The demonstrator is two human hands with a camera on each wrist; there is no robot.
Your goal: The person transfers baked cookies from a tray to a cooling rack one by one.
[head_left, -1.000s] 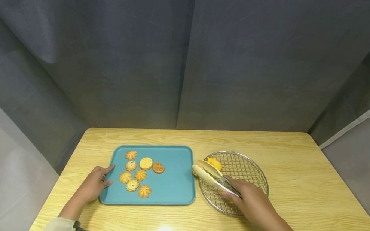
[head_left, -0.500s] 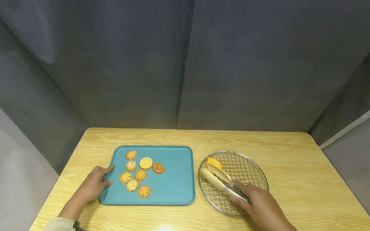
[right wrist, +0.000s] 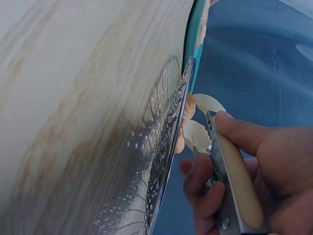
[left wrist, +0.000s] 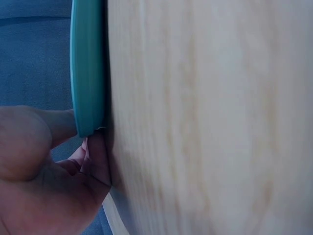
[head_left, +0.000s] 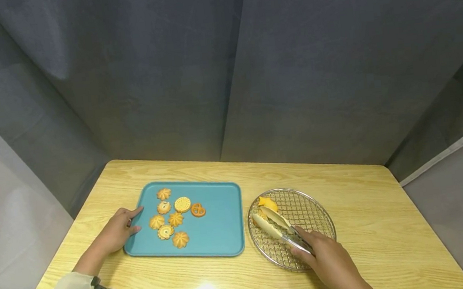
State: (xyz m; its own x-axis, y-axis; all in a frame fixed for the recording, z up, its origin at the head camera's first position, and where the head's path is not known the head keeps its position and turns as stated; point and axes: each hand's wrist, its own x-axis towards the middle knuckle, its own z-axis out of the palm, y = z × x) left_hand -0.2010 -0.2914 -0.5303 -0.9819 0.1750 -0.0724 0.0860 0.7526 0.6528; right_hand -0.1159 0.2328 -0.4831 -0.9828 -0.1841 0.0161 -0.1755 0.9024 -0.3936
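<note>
My left hand (head_left: 115, 232) pinches the left rim of the teal tray (head_left: 220, 225); the left wrist view shows my hand (left wrist: 54, 181) at the edge of the tray (left wrist: 87, 68). Several cookies (head_left: 180, 239) and a pretzel (head_left: 198, 209) lie on it. My right hand (head_left: 328, 257) grips metal tongs (head_left: 267, 225) with cream tips, low over the left part of the round wire rack (head_left: 314, 225). A ridged cookie (right wrist: 188, 108) rests on the rack beside the tips, partly hidden in the head view. A yellow piece (head_left: 268, 203) lies behind it.
The wooden table (head_left: 371, 224) extends right of the rack and in front of the tray. A narrow strip of wood separates tray and rack. Grey curtains (head_left: 293, 86) stand behind the table and at both sides.
My right hand and the tongs have moved right, from the tray's right edge to over the rack, and the cookie came along to the rack. My left hand and the tray have stayed still.
</note>
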